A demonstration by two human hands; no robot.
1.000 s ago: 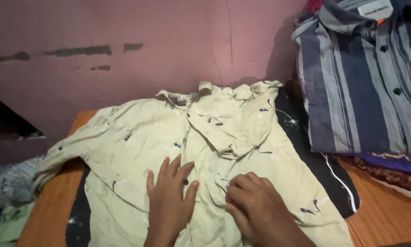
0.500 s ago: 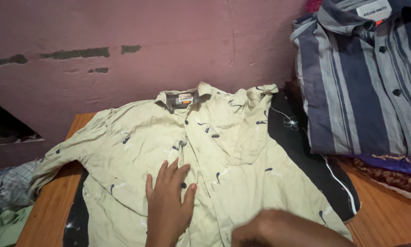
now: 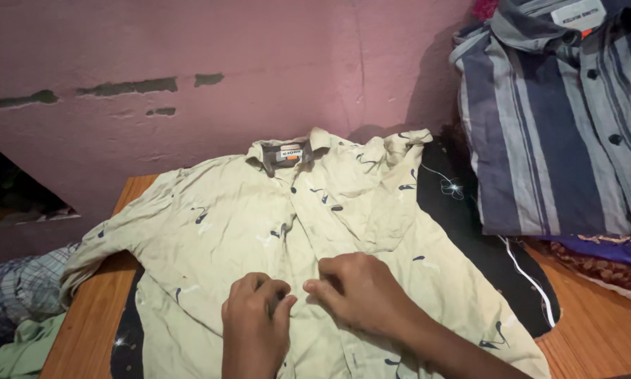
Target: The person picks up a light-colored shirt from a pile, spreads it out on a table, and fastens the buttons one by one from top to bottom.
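Head view shows our left hand (image 3: 256, 319) and right hand (image 3: 357, 291) pinching the front placket of the pale yellow shirt (image 3: 245, 224), fingers closed on the cloth. The shirt lies spread on a black cloth (image 3: 470, 231) over the wooden table (image 3: 84, 316). Folded striped shirt (image 3: 561, 119) tops a pile at right.

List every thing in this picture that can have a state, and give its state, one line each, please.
Cream shirt: spread flat on the table, front up, wrinkled, collar toward the wall.
Left hand: fingers curled, pinching the shirt front.
Right hand: fingers curled, pinching the shirt front beside the left hand.
Striped shirt: folded, buttoned, on top of a pile.
Black cloth: lying flat under the cream shirt.
Checked cloth: crumpled, off the table edge.
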